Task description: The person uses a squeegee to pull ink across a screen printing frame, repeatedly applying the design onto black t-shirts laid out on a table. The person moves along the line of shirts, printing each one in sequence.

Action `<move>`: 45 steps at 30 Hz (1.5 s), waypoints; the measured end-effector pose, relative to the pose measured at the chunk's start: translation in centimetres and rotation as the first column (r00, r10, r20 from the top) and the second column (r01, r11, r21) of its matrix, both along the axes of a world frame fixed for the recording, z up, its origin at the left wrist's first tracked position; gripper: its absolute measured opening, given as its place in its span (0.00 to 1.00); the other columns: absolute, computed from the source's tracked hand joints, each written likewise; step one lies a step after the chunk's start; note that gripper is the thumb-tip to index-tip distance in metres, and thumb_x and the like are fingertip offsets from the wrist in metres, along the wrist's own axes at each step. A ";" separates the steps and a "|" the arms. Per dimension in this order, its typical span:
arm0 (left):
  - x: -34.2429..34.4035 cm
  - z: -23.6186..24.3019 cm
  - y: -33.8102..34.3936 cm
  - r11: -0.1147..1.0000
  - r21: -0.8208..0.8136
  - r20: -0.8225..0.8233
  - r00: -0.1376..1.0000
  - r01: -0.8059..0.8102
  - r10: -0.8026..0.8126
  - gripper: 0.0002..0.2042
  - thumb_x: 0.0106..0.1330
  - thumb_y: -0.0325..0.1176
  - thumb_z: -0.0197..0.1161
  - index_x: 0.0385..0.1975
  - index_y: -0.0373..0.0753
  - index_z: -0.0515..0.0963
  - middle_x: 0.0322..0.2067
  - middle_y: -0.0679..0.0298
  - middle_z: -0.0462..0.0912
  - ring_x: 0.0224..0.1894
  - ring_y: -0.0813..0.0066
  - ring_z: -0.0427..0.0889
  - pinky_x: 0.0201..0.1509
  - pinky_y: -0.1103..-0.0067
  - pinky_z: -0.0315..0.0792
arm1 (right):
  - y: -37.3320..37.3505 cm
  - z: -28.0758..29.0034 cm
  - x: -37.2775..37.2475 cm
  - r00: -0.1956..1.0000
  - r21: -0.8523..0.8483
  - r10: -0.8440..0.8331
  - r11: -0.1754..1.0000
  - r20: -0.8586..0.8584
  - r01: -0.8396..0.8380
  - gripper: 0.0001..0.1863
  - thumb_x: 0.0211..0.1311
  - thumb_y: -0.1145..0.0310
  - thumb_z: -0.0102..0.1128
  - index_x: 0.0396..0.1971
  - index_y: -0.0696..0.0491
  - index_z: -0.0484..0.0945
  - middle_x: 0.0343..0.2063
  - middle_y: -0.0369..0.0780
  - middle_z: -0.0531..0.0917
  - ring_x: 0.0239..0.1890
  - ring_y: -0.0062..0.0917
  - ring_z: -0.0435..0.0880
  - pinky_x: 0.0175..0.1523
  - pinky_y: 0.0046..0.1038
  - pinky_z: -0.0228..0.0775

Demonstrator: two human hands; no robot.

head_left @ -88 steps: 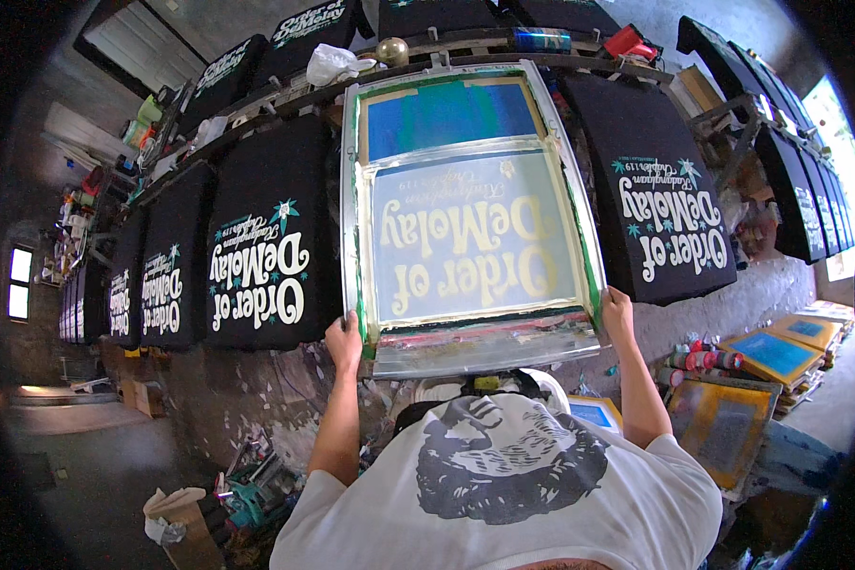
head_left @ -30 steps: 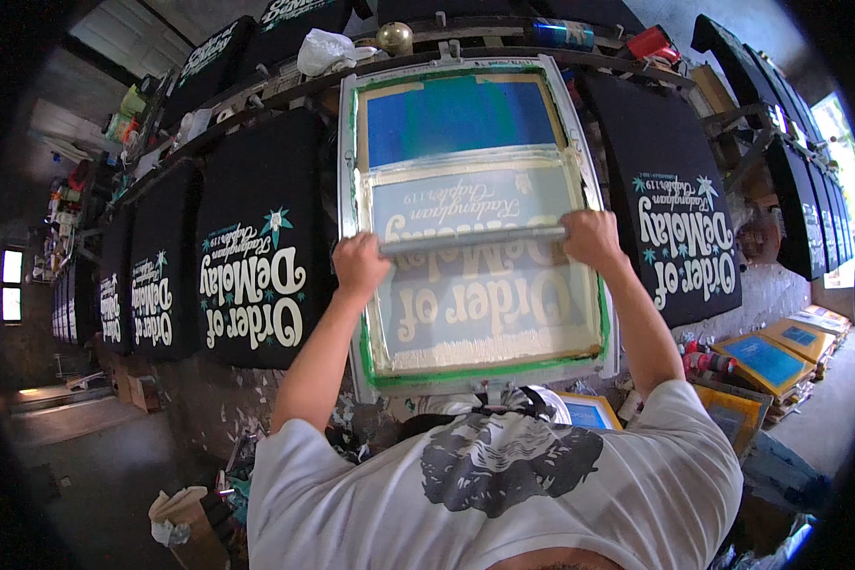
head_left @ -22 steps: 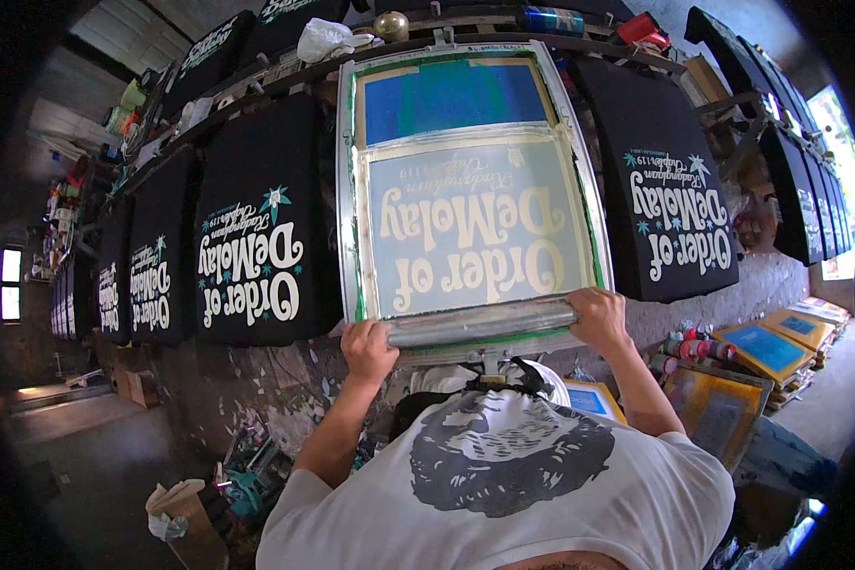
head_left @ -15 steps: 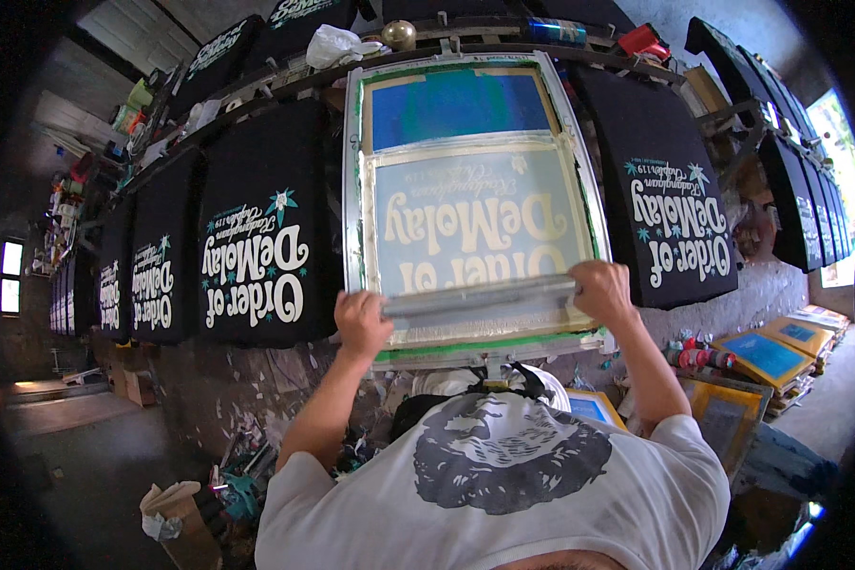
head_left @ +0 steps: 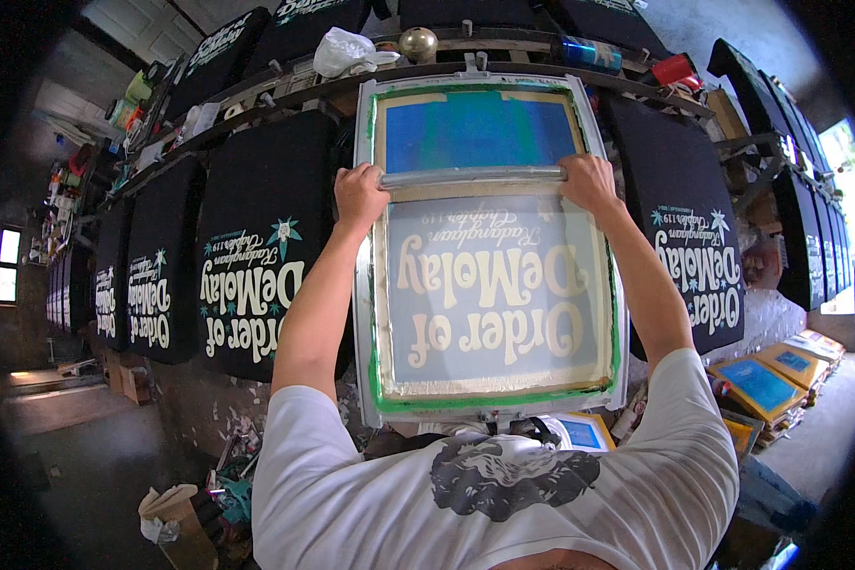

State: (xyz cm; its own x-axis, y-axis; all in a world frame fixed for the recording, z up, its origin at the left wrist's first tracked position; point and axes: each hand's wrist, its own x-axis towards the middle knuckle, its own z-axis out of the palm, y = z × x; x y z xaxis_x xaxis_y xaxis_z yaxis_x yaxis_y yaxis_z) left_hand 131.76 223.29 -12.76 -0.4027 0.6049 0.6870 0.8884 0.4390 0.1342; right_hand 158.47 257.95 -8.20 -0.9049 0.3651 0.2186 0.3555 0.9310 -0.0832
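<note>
The work looks part done. The shirt on the left [head_left: 266,180] and the shirt on the right [head_left: 670,180] both have white words and green-blue leaves on them. The screen [head_left: 494,375] lies flat between them, so this spot seems to be what is left. The screen hides what is under it, so I cannot tell how much print is there.

The bar [head_left: 475,178] lies across the screen, at the far end of the pale words and just near of the blue part [head_left: 475,133]. The left hand [head_left: 361,197] has its fingers curled tight around the bar's left end. The right hand [head_left: 589,182] grips the right end the same way. The hands are well apart, with the middle of the bar between them.
</note>
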 end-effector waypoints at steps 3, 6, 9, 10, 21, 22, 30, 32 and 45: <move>0.3 -0.5 -0.6 0.999 -0.019 0.013 0.999 -0.044 0.044 0.08 0.41 0.24 0.65 0.23 0.39 0.79 0.26 0.60 0.81 0.30 0.55 0.80 0.38 0.63 0.69 | 0.0 -0.2 -0.4 1.000 0.021 0.018 1.000 0.017 -0.018 0.14 0.45 0.68 0.61 0.34 0.49 0.89 0.30 0.49 0.88 0.36 0.46 0.88 0.43 0.43 0.80; 3.7 -1.3 -2.8 0.998 0.003 -0.004 0.998 -0.063 0.063 0.08 0.40 0.24 0.65 0.23 0.39 0.79 0.25 0.60 0.81 0.29 0.55 0.80 0.36 0.62 0.69 | -1.6 -0.3 1.8 0.996 0.003 -0.004 1.000 0.087 0.004 0.13 0.46 0.68 0.62 0.33 0.49 0.89 0.29 0.47 0.88 0.35 0.44 0.88 0.43 0.42 0.80; 9.3 -1.3 -6.5 0.996 0.010 -0.001 0.996 -0.086 0.086 0.08 0.38 0.24 0.64 0.23 0.40 0.79 0.23 0.61 0.79 0.27 0.55 0.79 0.36 0.61 0.71 | -4.6 -0.6 5.7 0.997 -0.024 0.035 0.999 0.071 -0.033 0.11 0.46 0.68 0.63 0.32 0.48 0.88 0.29 0.46 0.88 0.35 0.42 0.88 0.42 0.42 0.80; 11.5 -1.4 -8.0 0.995 -0.026 0.018 0.995 -0.097 0.098 0.09 0.38 0.25 0.63 0.23 0.40 0.79 0.23 0.61 0.79 0.27 0.55 0.79 0.36 0.62 0.71 | -5.8 -0.8 7.6 0.997 -0.031 0.055 0.998 0.047 -0.054 0.11 0.47 0.67 0.63 0.32 0.47 0.88 0.30 0.45 0.88 0.35 0.41 0.88 0.42 0.41 0.81; 32.3 -1.3 -22.4 0.998 -0.023 0.181 0.982 -0.056 0.059 0.13 0.34 0.23 0.63 0.24 0.41 0.78 0.25 0.63 0.77 0.28 0.59 0.78 0.35 0.64 0.66 | -18.9 -2.2 26.9 0.977 -0.158 0.207 0.964 -0.048 -0.212 0.12 0.35 0.70 0.69 0.26 0.49 0.83 0.28 0.41 0.86 0.34 0.37 0.88 0.38 0.40 0.80; 32.4 -0.7 -22.2 0.999 -0.032 0.193 0.980 -0.032 0.038 0.13 0.33 0.23 0.63 0.24 0.41 0.78 0.25 0.63 0.78 0.28 0.59 0.78 0.35 0.65 0.66 | -19.2 -1.5 27.3 0.980 -0.185 0.192 0.963 -0.045 -0.197 0.12 0.34 0.71 0.69 0.26 0.50 0.82 0.28 0.41 0.86 0.34 0.38 0.87 0.38 0.41 0.80; 19.5 -0.7 -9.9 1.000 0.006 0.085 0.996 0.004 -0.004 0.14 0.38 0.19 0.62 0.27 0.40 0.79 0.27 0.61 0.80 0.32 0.56 0.81 0.38 0.63 0.70 | -8.2 -1.1 18.1 0.997 0.026 0.054 0.998 -0.054 -0.052 0.14 0.41 0.70 0.67 0.32 0.50 0.88 0.32 0.42 0.88 0.34 0.38 0.89 0.38 0.37 0.81; 15.0 -0.6 -5.7 0.995 0.094 0.006 0.999 0.041 -0.042 0.14 0.39 0.20 0.63 0.29 0.41 0.79 0.28 0.62 0.81 0.33 0.56 0.81 0.38 0.64 0.70 | -4.8 -0.5 13.8 0.989 0.022 0.071 0.997 -0.129 -0.069 0.14 0.43 0.71 0.64 0.34 0.50 0.88 0.34 0.43 0.88 0.36 0.40 0.89 0.41 0.39 0.81; 6.9 -1.2 -0.8 1.000 -0.002 0.024 1.000 -0.003 0.003 0.09 0.41 0.24 0.66 0.24 0.40 0.78 0.25 0.60 0.81 0.29 0.54 0.81 0.36 0.63 0.72 | -1.3 -0.1 6.3 0.985 -0.054 -0.089 0.994 0.147 0.098 0.18 0.45 0.68 0.60 0.38 0.44 0.90 0.30 0.47 0.88 0.35 0.43 0.88 0.44 0.42 0.80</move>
State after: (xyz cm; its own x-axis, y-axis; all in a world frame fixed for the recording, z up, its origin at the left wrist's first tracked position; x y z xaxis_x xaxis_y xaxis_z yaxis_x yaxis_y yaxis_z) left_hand 138.63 222.51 -13.94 -0.4206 0.6049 0.6762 0.8838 0.4415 0.1547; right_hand 164.77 256.66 -8.34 -0.8864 0.4587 0.0633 0.4535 0.8876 -0.0806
